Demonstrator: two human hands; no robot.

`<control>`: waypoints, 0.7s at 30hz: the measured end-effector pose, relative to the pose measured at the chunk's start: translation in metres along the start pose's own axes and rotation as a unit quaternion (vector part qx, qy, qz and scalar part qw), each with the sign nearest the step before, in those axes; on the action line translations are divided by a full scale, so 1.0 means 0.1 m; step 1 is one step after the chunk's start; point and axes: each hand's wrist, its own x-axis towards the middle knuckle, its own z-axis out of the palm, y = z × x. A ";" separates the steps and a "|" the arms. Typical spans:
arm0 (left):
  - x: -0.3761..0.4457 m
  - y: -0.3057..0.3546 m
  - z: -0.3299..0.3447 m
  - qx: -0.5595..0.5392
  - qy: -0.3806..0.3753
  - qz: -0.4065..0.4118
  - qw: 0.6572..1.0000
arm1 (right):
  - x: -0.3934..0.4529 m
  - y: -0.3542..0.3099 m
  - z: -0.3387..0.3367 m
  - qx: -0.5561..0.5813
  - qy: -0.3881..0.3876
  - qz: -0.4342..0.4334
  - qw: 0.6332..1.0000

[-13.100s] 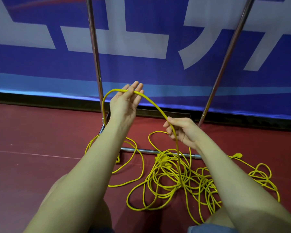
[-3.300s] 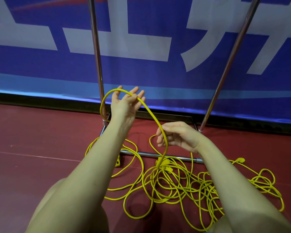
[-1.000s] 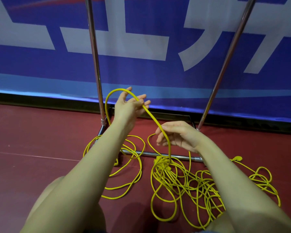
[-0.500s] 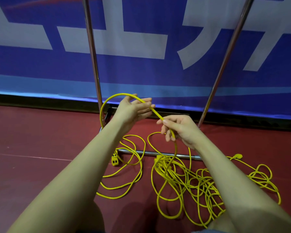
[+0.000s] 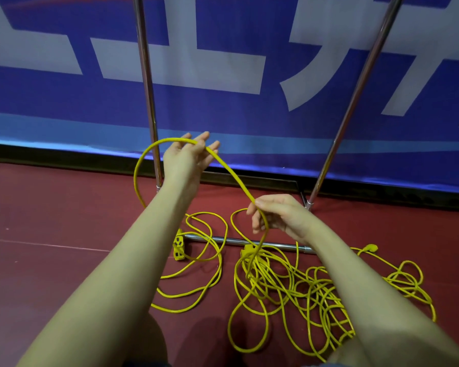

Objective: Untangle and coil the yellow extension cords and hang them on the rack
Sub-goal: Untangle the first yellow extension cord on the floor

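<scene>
Head view: coiling had barely begun. My left hand (image 5: 190,157) was raised in front of the rack's left pole (image 5: 147,96), fingers spread loosely with one loop of yellow cord (image 5: 231,176) draped across them. My right hand (image 5: 278,215) pinched that same strand lower down. Most of the cords lay tangled on the red floor (image 5: 51,221) — the big knot (image 5: 302,287) untouched, a socket block (image 5: 179,247) beside the base bar (image 5: 249,241). Nothing visibly hung on the rack.

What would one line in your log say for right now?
left hand: cord draped over fingers | right hand: pinching cord | pile: tangled on floor | rack: no cord visible
</scene>
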 end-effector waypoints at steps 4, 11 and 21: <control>0.00 -0.08 -0.03 0.015 0.023 -0.069 0.997 | 0.02 0.01 0.03 -0.044 0.027 -0.017 0.999; -0.22 -0.27 0.04 0.077 -0.048 -0.197 0.976 | 0.07 0.00 0.14 -0.038 0.022 -0.027 0.999; -0.07 -0.03 -0.01 -0.037 0.014 -0.097 0.994 | 0.04 -0.10 0.15 -0.003 -0.018 0.011 1.000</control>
